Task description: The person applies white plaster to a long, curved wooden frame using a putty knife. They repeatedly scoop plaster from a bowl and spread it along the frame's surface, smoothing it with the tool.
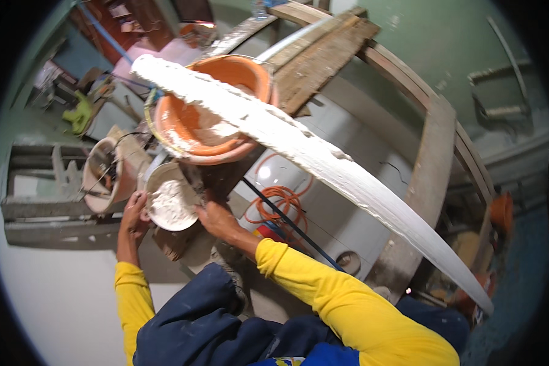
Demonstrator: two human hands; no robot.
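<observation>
A shallow round bowl [172,198] of thick white paste, which looks like plaster, is between my hands at the left of centre. My left hand [137,213] is closed on its left rim. At the bowl's right rim my right hand [218,215] is closed too, its fingertips partly hidden. Just beyond sits an orange bucket [256,68] with pale, wet mix inside and smears down its wall. Across the bucket's top runs a long white strip [323,157], its far end thickly coated in paste, its smoother end curving down to the lower right.
Wooden planks [323,61] form a raised platform at the back, joined to a beam [430,158] on the right. A second bucket [100,174] with tools stands at the left. On the tiled floor lie a coiled orange hose [280,204] and a dark rod [293,224].
</observation>
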